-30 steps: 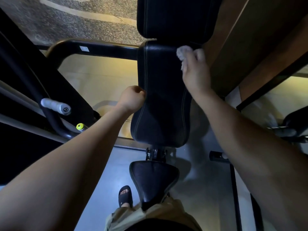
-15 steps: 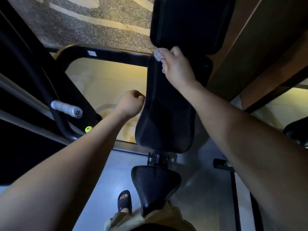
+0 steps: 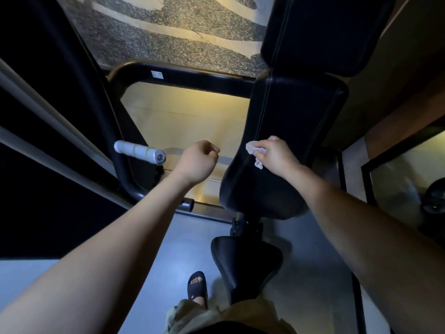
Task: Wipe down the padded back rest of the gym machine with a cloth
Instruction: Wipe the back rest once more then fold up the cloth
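A crumpled pale cloth (image 3: 252, 150) is gripped in the curled fingers of the right hand (image 3: 274, 155) and pressed against the left seam of the black padded back rest (image 3: 291, 116), roughly midway down the pad. The left hand (image 3: 197, 162) is curled into a fist with nothing held in it; it is seen just beside the pad's left edge, apart from it. A second black pad (image 3: 320, 32) is mounted above the back rest, and the seat pad (image 3: 245, 263) is seen below it. A grey handle grip (image 3: 138, 151) is seen left of the fist. A black sandal (image 3: 198, 286) is planted on the floor (image 3: 120, 237).
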